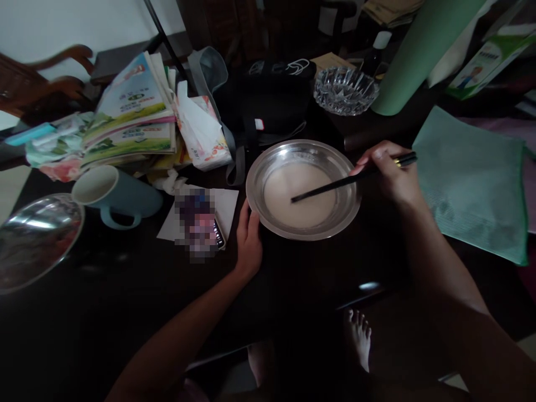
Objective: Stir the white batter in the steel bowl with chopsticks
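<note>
A shiny steel bowl (343, 167) holding a pale, smooth batter (299, 195) sits on the dark table (125, 290). My right hand (387, 173) is closed round a pair of black chopsticks (335, 187), whose tips dip into the batter near its middle. My left hand (248, 240) rests against the bowl's left rim, fingers curled along the edge and steadying it.
A phone (201, 223) on white paper lies left of the bowl, beside a blue mug (117, 195) and a second steel bowl (36, 240). Stacked booklets (134, 111), a black bag (268, 100), a glass ashtray (345, 89) and a green cloth (469, 178) surround it.
</note>
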A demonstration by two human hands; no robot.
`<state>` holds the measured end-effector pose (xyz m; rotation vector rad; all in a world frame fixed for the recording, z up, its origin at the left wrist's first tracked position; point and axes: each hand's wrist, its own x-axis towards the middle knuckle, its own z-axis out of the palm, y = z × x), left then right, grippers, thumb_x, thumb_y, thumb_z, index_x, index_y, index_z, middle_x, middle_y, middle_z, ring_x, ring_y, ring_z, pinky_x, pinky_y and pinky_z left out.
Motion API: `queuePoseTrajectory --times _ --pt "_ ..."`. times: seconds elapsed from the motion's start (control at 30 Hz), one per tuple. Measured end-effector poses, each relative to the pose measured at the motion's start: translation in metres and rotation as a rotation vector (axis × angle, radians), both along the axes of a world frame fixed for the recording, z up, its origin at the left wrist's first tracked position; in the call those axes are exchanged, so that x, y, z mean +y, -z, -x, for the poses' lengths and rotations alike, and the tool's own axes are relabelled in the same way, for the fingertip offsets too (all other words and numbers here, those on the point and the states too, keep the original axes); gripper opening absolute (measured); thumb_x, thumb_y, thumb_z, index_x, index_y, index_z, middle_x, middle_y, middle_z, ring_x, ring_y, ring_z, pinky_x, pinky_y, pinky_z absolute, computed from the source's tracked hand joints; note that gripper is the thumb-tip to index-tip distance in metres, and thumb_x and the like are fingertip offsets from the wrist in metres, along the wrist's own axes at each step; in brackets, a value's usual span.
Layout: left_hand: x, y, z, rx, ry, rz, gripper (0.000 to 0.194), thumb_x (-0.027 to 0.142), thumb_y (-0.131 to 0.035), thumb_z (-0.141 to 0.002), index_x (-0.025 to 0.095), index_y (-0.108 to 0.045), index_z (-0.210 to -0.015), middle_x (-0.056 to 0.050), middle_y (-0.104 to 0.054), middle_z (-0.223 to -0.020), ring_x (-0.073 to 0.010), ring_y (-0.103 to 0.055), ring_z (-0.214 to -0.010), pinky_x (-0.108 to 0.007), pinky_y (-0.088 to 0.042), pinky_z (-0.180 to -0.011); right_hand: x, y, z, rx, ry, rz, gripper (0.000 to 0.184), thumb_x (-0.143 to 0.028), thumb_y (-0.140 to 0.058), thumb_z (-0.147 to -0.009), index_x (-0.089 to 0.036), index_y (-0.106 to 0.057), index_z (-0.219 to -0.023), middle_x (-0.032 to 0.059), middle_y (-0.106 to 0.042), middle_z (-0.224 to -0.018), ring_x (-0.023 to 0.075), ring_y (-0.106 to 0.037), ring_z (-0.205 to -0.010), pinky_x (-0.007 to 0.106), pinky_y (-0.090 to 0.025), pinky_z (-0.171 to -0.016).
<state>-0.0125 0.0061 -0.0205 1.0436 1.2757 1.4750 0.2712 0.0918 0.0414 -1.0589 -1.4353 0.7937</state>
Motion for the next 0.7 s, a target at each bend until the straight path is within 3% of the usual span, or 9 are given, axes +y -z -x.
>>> queuePoseTrajectory --times 0.1,0.23,0.33,0.47,0.57,0.7 --pt "0.000 -0.002 -0.001 0.008 0.001 0.000 0.048 0.049 -0.055 -0.094 0.028 -0.058 -0.137 -0.005 -0.056 -0.148 -0.0245 -0.043 -0.144 -0.045 -0.030 -0.123 0.000 -0.001 -0.002 -0.082 0.053 -0.048 0.027 -0.043 -0.065 -0.088 -0.022 -0.073 -0.073 -0.0004 -0.076 -0.071 0.0152 -0.071 -0.071 0.031 -0.052 -0.071" --pt "-0.001 -0.003 -0.001 0.008 0.000 -0.002 0.048 0.049 -0.056 -0.094 0.027 -0.059 -0.136 -0.005 -0.057 -0.146 -0.0248 -0.043 -0.144 -0.044 -0.031 -0.122 0.009 0.003 -0.010 0.140 0.191 -0.132 0.031 -0.041 -0.063 -0.088 -0.021 -0.069 -0.065 -0.0022 -0.065 -0.050 0.0134 -0.064 -0.047 0.028 -0.042 -0.050" --pt "-0.001 -0.003 -0.001 0.005 0.000 0.000 0.048 0.049 -0.056 -0.093 0.027 -0.059 -0.136 -0.005 -0.058 -0.146 -0.0250 -0.043 -0.144 -0.044 -0.031 -0.122 0.007 0.003 -0.007 0.184 0.101 -0.088 0.033 -0.043 -0.063 -0.088 -0.020 -0.068 -0.064 -0.0021 -0.063 -0.047 0.0128 -0.059 -0.042 0.028 -0.040 -0.047" --pt "0.000 -0.002 0.000 0.013 0.001 0.011 0.049 0.049 -0.055 -0.094 0.027 -0.058 -0.137 -0.005 -0.057 -0.147 -0.0247 -0.043 -0.144 -0.045 -0.030 -0.123 -0.001 0.001 0.001 0.049 -0.069 0.014 0.025 -0.043 -0.066 -0.087 -0.021 -0.073 -0.076 0.0002 -0.075 -0.067 0.0156 -0.071 -0.063 0.031 -0.053 -0.066" --pt "-0.001 -0.002 0.000 0.012 0.007 0.010 0.048 0.049 -0.055 -0.094 0.028 -0.057 -0.137 -0.005 -0.057 -0.147 -0.0246 -0.042 -0.145 -0.046 -0.030 -0.123 0.002 0.002 -0.003 0.014 0.044 -0.056 0.025 -0.041 -0.066 -0.088 -0.021 -0.073 -0.075 0.0005 -0.075 -0.067 0.0158 -0.072 -0.066 0.030 -0.052 -0.068" --pt "-0.001 -0.003 0.000 0.008 0.015 0.009 0.048 0.049 -0.055 -0.094 0.029 -0.057 -0.138 -0.005 -0.056 -0.147 -0.0245 -0.041 -0.146 -0.045 -0.030 -0.123 0.010 0.004 -0.010 0.174 0.182 -0.157 0.033 -0.042 -0.060 -0.088 -0.021 -0.067 -0.063 -0.0009 -0.060 -0.045 0.0152 -0.058 -0.041 0.030 -0.037 -0.046"
